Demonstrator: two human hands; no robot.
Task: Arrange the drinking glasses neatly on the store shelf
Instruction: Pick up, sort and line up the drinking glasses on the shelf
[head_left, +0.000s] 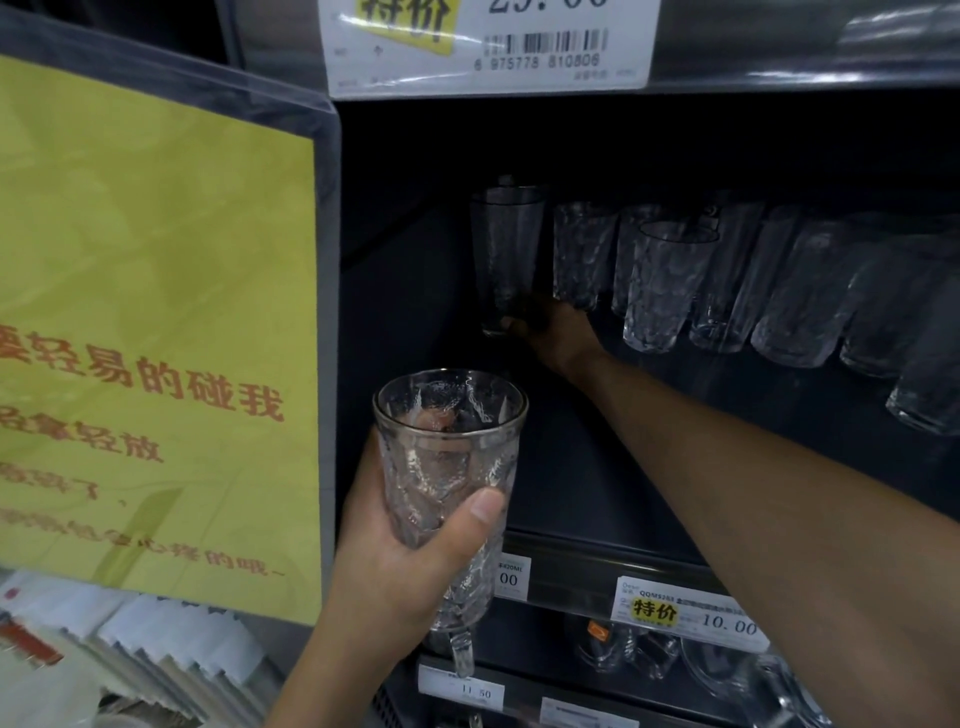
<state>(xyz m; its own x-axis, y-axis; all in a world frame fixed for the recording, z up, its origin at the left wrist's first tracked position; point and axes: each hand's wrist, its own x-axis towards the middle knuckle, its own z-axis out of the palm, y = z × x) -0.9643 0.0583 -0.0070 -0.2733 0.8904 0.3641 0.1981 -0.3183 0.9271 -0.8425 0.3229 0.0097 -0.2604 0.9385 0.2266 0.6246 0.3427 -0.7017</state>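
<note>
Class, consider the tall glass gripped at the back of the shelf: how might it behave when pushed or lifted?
The tall glass is narrow at the base and gripped low by the right hand, so it probably tips easily. Its smooth wall looks slippery. It would likely chip against the neighbouring glass.

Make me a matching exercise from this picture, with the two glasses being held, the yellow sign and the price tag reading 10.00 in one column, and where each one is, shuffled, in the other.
Column one
1. rimmed textured glass
2. dark tall glass
3. yellow sign
4. 10.00 price tag

Column two
A. on the front edge of the shelf
B. gripped at its base by the right hand, deep inside
C. held by the left hand, out in front
D. left of the opening

Pairs: 1-C, 2-B, 3-D, 4-A
</note>
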